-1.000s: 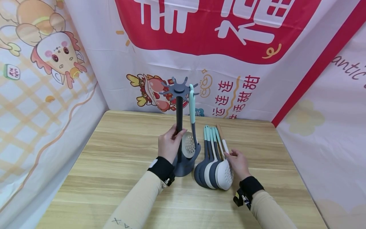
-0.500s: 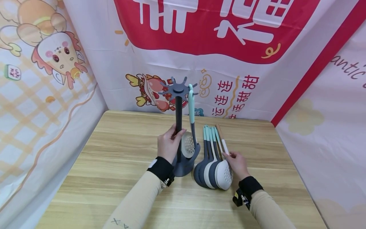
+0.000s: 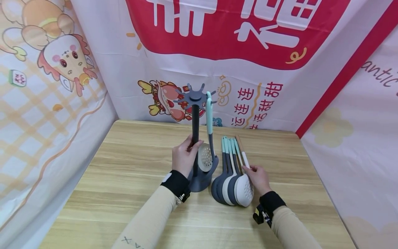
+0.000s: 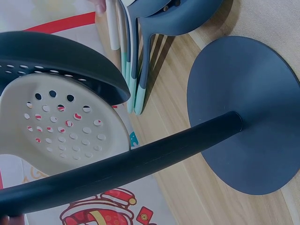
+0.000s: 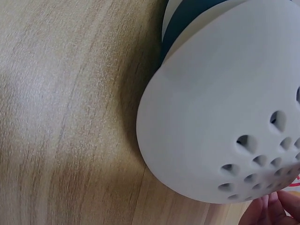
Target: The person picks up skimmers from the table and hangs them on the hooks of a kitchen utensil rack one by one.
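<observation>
My left hand (image 3: pixel 184 155) grips the black pole (image 3: pixel 195 126) of an upright utensil stand with a spoked top (image 3: pixel 195 98) and a round base (image 4: pixel 243 117). A cream skimmer (image 4: pixel 65 126) and a dark perforated strainer (image 4: pixel 51 61) hang from the stand; a mint-green handle (image 3: pixel 209 114) is hooked at its top. To the right, several ladles and spoons lie nested in a row. The outermost is a white skimmer (image 3: pixel 244 192) with a wood-tipped handle (image 3: pixel 240 143). My right hand (image 3: pixel 259 178) pinches its white handle just above the bowl. In the right wrist view, this white bowl (image 5: pixel 201 103) covers most of the hand.
The wood-grain table (image 3: pixel 124 173) ends at a printed cloth backdrop (image 3: pixel 124 79) behind, with cloth walls at both sides. Between the stand's base and the nested utensils, including a dark ladle (image 3: pixel 217 190), the gap is narrow.
The fingers of my right hand sit slightly lower on the white handle than a second ago. The stand, the left hand and the nested utensils look unchanged.
</observation>
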`<state>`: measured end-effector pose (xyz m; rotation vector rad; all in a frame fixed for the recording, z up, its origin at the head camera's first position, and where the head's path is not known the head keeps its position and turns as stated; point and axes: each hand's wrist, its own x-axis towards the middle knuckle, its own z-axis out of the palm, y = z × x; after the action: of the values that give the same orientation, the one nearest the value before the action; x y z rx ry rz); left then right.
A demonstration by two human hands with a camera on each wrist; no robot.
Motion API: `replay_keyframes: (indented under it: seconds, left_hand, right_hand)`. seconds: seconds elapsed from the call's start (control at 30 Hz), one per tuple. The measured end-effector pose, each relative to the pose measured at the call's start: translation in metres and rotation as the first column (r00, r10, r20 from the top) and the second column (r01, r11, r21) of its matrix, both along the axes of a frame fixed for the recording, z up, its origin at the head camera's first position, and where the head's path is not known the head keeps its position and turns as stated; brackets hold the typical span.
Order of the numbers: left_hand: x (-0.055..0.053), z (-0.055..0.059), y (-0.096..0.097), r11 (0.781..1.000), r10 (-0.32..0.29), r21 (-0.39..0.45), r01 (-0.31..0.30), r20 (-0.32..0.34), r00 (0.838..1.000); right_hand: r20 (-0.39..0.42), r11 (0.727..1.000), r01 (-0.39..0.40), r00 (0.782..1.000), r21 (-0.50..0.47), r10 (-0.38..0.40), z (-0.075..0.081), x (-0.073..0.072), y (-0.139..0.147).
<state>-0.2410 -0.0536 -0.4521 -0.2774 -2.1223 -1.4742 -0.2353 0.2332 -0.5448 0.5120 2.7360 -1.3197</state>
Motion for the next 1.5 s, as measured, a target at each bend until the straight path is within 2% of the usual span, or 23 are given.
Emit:
replay_keyframes:
  seconds: [1.03,1.2,1.5]
  left_hand:
    - [-0.0008,-0.0010,-0.0004,1.000,-0.009,0.002,0.009,-0.015,1.000]
    - [0.0003,-0.0005,-0.0002,1.000,-0.006,0.004,0.006,-0.022,1.000]
    - [-0.0002,-0.0018,0.0010,1.000,0.009,-0.022,-0.009,-0.021,1.000]
  right_hand:
    - [0.017,0.999,-0.004,1.000,0.043,0.004,-0.0030,-0.0017,0.0014]
    - [0.023,1.000,-0.005,1.000,0.023,0.005,-0.0038,-0.0013,0.0018]
    - [-0.025,1.000,-0.002,1.000,-0.005,0.002,-0.0049,0.0018,0.0034]
